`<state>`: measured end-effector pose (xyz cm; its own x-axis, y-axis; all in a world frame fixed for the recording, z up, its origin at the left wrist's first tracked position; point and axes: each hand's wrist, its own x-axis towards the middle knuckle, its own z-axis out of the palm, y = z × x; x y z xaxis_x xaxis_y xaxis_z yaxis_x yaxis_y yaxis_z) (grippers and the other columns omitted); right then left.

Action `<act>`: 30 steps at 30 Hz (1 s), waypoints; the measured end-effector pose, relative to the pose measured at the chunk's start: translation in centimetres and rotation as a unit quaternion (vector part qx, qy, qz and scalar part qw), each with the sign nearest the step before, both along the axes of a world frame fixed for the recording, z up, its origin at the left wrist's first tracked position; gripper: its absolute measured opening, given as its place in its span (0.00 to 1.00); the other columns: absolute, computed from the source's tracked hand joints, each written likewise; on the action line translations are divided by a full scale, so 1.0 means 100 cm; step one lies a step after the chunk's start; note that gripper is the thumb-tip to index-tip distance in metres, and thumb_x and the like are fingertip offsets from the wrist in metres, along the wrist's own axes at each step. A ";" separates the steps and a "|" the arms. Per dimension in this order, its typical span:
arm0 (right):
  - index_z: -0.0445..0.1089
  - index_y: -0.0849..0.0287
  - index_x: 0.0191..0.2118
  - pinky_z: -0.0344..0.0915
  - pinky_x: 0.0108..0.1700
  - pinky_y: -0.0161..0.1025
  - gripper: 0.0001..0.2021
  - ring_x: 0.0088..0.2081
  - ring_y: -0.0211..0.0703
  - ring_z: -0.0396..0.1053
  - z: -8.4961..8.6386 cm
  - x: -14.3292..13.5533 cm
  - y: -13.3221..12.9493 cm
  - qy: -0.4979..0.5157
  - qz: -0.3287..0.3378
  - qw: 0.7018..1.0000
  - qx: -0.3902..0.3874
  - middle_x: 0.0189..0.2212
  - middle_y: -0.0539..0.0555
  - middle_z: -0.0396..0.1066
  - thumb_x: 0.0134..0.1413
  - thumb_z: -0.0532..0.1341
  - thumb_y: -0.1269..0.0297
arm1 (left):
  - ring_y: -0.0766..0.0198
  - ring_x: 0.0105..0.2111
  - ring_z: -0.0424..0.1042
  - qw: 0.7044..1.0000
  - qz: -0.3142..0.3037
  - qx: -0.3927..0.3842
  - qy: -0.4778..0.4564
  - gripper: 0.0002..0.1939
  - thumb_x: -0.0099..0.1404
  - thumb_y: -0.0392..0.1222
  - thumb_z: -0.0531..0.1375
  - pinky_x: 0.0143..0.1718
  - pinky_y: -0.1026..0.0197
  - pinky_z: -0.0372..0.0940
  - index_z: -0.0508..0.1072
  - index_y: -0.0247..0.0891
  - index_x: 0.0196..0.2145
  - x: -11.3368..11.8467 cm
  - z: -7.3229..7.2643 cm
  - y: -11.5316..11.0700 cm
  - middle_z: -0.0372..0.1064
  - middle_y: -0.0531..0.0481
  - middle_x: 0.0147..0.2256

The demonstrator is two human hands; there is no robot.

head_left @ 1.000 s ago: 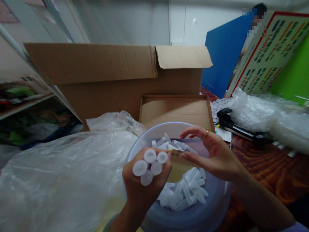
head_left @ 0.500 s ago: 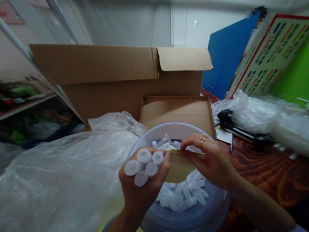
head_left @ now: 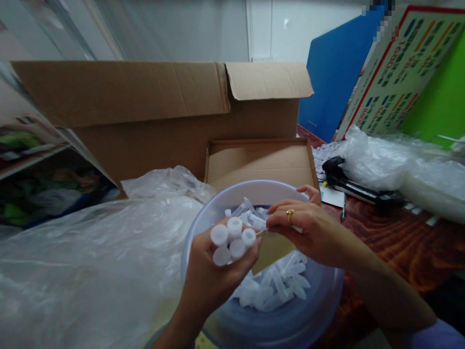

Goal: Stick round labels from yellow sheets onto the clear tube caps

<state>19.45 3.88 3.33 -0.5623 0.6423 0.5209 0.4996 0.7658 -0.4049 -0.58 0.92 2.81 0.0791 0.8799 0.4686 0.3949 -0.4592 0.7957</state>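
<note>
My left hand [head_left: 214, 271] is wrapped around a bundle of several white plastic tubes [head_left: 234, 227], their round ends facing up towards me. Fingers of my right hand [head_left: 301, 225], which wears a gold ring, pinch a thin yellowish sheet [head_left: 272, 254]. Its upper edge reaches across to my left thumb beside the tubes. Both hands are over a translucent bluish basin [head_left: 305, 310]. Inside it lie many loose white tubes [head_left: 279, 283] with tapered ends, partly covered by the sheet and my hands.
Clear plastic bags [head_left: 90, 271] spread over the left side. Behind the basin stand a shallow cardboard tray [head_left: 261, 162] and a large open carton [head_left: 152, 145]. On the wooden table [head_left: 392, 242] to the right are a black device [head_left: 359, 186], a pen [head_left: 343, 208] and plastic wrap [head_left: 385, 160].
The tube bundle in my left hand has moved right and slightly up, and tilted. The sheet's upper edge looks thinner, and my right hand has shifted slightly left. The view has shifted a little.
</note>
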 end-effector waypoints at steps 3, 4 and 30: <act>0.70 0.56 0.39 0.42 0.58 0.45 0.09 0.46 0.36 0.72 -0.001 -0.003 0.000 -0.020 0.014 1.000 0.012 0.41 0.45 0.75 0.64 0.56 0.77 | 0.67 0.22 0.74 0.999 0.031 -0.015 -0.038 0.05 0.52 0.35 0.67 0.23 0.72 0.69 0.74 0.34 0.26 0.002 -0.002 0.001 0.75 0.53 0.24; 0.70 0.56 0.40 0.42 0.59 0.44 0.08 0.48 0.36 0.71 -0.002 -0.005 0.000 -0.014 0.004 0.999 0.031 0.42 0.46 0.75 0.64 0.57 0.75 | 0.67 0.22 0.74 0.997 0.041 -0.036 -0.060 0.06 0.52 0.35 0.67 0.23 0.72 0.69 0.74 0.34 0.26 0.002 -0.004 0.002 0.75 0.53 0.24; 0.69 0.67 0.49 0.69 0.51 0.38 0.11 0.47 0.43 0.71 -0.015 -0.025 -0.023 0.111 0.005 0.985 0.128 0.45 0.60 0.72 0.64 0.56 0.74 | 0.73 0.24 0.75 0.985 0.097 0.075 -0.122 0.05 0.54 0.30 0.65 0.27 0.78 0.70 0.75 0.37 0.28 0.019 -0.004 -0.010 0.76 0.59 0.25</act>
